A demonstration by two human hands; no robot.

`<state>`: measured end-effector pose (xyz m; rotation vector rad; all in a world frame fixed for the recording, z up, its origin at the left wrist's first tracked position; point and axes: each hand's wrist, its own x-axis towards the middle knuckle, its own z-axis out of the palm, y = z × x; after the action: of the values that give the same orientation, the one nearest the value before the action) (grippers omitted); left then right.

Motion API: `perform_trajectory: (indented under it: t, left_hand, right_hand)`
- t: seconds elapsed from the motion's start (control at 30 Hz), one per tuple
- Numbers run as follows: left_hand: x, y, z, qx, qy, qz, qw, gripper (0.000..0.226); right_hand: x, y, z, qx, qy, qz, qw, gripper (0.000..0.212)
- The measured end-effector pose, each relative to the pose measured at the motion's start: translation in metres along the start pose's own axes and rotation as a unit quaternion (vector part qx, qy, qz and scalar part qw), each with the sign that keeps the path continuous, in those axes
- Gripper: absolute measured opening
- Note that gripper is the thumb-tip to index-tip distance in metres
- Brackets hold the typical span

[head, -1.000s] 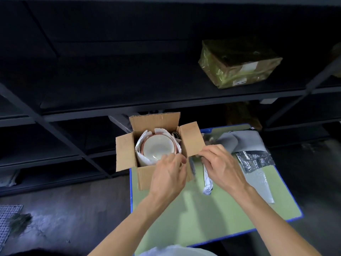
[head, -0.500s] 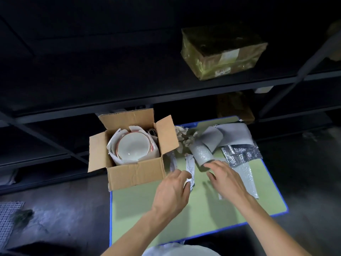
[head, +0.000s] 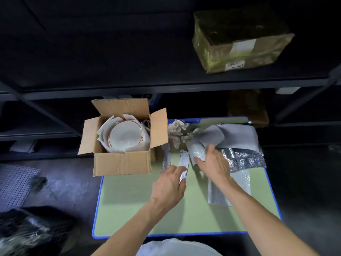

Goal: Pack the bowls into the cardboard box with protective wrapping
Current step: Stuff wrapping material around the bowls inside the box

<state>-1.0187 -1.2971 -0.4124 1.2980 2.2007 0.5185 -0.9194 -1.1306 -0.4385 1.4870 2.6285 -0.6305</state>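
Far to the left of our left hand (head: 169,183), and beyond it, the cardboard box (head: 121,165) stands with its flaps open. It seems to overhang the left edge of the table (head: 138,209) slightly, so a careless elbow or a hard push on it could tip it off. The bowls (head: 125,137) sit nested inside it with white paper (head: 105,133) tucked round their sides. The top bowl's face is bare, and if we close the box like this we judge it could knock against the flaps and chip.

Our left hand pinches a narrow paper strip (head: 184,160) between thumb and forefinger. The strip looks thin and crumpled, and a quick tug might tear it or pull it out of the pinch.

Just to the right, our right hand (head: 215,164) is spread, with straight fingers against the foam roll (head: 196,151) and nothing gripped yet. Pushed rather than grasped, the roll may skid away towards the crumpled paper (head: 177,132) beyond it, or spring open as we lift it.

To the right of that hand, and partly under the wrist, lies the foil sheet (head: 243,159). If the forearm drags as we pull back, the sheet could slide off the near side of the table.
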Motion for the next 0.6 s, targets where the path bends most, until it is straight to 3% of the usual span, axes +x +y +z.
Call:
perform_trajectory:
  t: [0.3, 0.5, 0.6]
  left_hand:
    - [0.008, 0.004, -0.003, -0.035, 0.027, 0.001, 0.999, 0.041]
    - [0.024, 0.028, -0.021, -0.069, 0.058, 0.105, 0.99, 0.068]
    - [0.028, 0.036, -0.027, -0.068, 0.06, 0.17, 0.981, 0.06]
  right_hand:
    - [-0.02, 0.01, -0.013, 0.113, -0.042, 0.019, 0.993, 0.033]
    - [-0.044, 0.018, -0.049, 0.1, -0.07, -0.128, 0.984, 0.03]
    - [-0.054, 0.015, -0.064, 0.076, -0.06, -0.182, 0.978, 0.019]
